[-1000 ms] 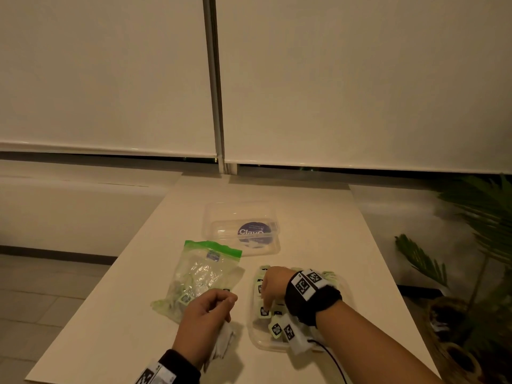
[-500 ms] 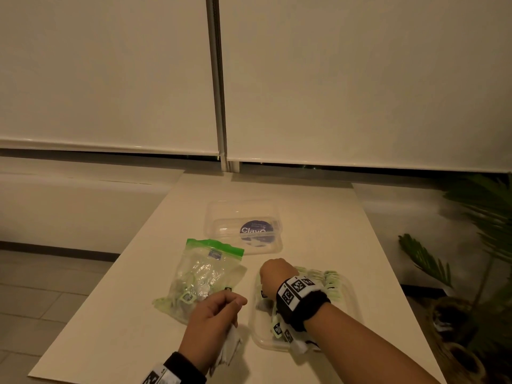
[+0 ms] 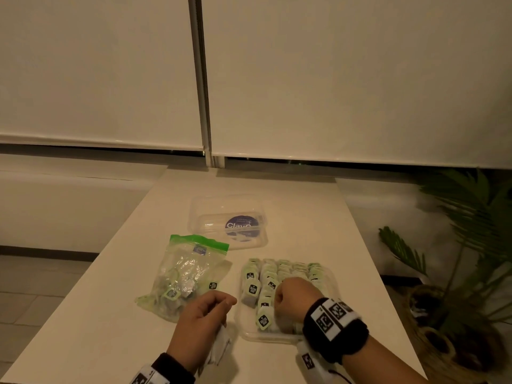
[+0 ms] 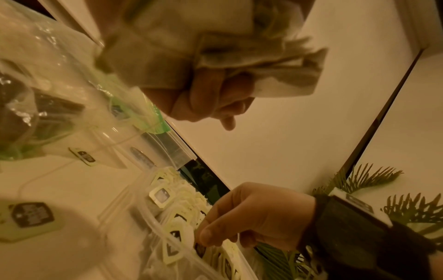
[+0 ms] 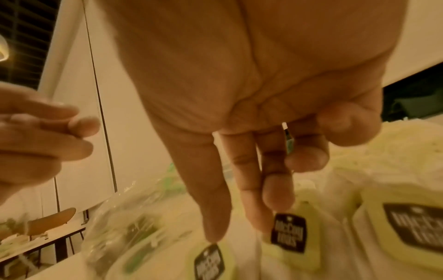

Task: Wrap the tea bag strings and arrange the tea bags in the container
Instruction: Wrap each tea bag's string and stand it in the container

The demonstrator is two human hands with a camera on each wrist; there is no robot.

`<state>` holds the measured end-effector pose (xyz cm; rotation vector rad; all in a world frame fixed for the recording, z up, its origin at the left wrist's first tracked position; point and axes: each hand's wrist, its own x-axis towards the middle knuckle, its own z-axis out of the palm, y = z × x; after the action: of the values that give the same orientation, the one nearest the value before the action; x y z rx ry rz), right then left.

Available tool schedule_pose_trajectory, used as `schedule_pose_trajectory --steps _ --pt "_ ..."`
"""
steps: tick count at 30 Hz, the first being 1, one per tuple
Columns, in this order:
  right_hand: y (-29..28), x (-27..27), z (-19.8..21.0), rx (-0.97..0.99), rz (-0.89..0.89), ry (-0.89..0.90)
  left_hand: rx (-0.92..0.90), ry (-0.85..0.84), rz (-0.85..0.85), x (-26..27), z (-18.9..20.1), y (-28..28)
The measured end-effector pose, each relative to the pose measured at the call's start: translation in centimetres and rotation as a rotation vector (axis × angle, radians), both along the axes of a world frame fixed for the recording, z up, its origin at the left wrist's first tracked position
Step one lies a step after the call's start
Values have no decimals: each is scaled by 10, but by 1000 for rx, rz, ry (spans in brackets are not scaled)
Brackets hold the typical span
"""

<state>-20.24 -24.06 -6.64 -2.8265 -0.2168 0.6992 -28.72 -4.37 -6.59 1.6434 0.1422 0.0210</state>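
Note:
A clear container (image 3: 250, 336) near the table's front right holds rows of wrapped tea bags (image 3: 279, 268) with green tags. My right hand (image 3: 293, 297) reaches down among the near bags; in the right wrist view the fingers (image 5: 212, 199) touch the tags and a tag's edge (image 5: 288, 141) sits pinched between two of them. Left of the container, my left hand (image 3: 205, 311) grips a bunch of white tea bags (image 4: 251, 62), whose ends hang below the fist (image 3: 219, 350). One loose tag (image 4: 31, 217) on a string lies on the table.
A zip bag (image 3: 188, 273) with a green seal, holding more tea bags, lies just beyond my left hand. The container's clear lid (image 3: 230, 223) lies farther back on the table (image 3: 291, 195). A potted palm (image 3: 471, 245) stands off the table's right edge.
My right hand has drawn back toward the container's near end, uncovering the far rows of bags. The left hand has stayed in place, still holding its bunch.

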Motion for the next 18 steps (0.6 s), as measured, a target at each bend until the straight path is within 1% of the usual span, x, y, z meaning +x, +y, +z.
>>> schedule_pose_trajectory --steps 5,9,13,15,16,18 --pt "6 -9 -16 -76 -25 -21 -18 15 -30 -1 -2 -10" --pt "9 -9 -24 -34 -58 -65 14 19 -50 -2 -8 -12" --pt "4 -9 -27 69 -57 -35 10 29 -50 -1 -10 -14" --pt "-1 -9 -21 157 -47 3 41 24 -34 -1 -10 -15" --pt "-4 -9 -15 228 -41 19 57 23 -16 -1 -10 -14" --pt "-11 -11 1 428 -35 48 86 38 4 2 -11 -15"
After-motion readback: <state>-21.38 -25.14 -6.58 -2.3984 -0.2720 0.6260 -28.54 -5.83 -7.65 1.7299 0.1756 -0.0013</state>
